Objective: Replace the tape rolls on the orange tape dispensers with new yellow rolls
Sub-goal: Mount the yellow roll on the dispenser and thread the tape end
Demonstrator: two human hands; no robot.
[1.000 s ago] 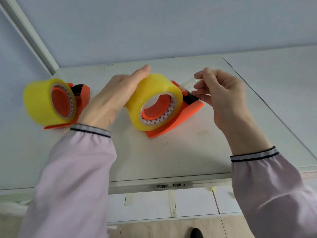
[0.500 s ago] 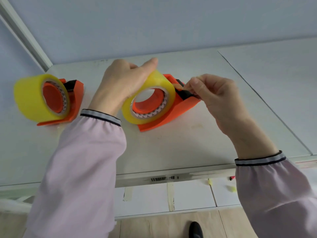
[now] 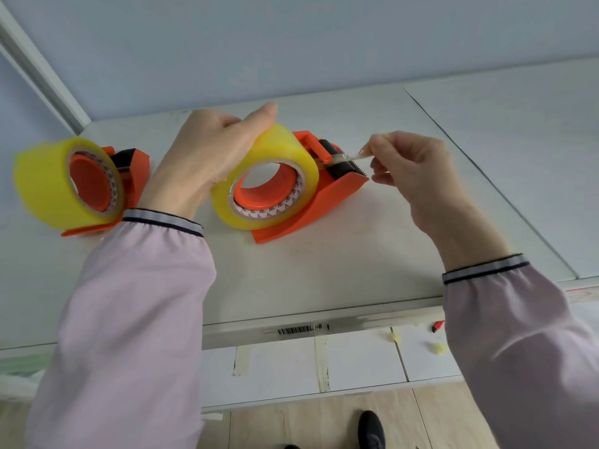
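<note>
Two orange tape dispensers stand on the white table [image 3: 356, 254]. The middle dispenser [image 3: 324, 202] carries a yellow roll [image 3: 275, 157] on its orange hub. My left hand [image 3: 207, 157] is clasped over the top and far side of that roll. My right hand [image 3: 411, 163] pinches the clear tape end [image 3: 351, 156], which runs from the roll over the black roller and toothed blade at the dispenser's nose. The left dispenser [image 3: 136, 170] holds another yellow roll [image 3: 48, 186] and nobody touches it.
A wall rises behind the table. A seam [image 3: 486, 176] separates a second table to the right. The near edge bears a barcode sticker [image 3: 299, 329]. Below are white panels, small yellow scraps [image 3: 437, 348] and a shoe [image 3: 371, 429] on the wooden floor.
My right hand has pulled the tape end out to the right, past the blade. My left hand stays clasped on the roll. The view has shifted a little.
</note>
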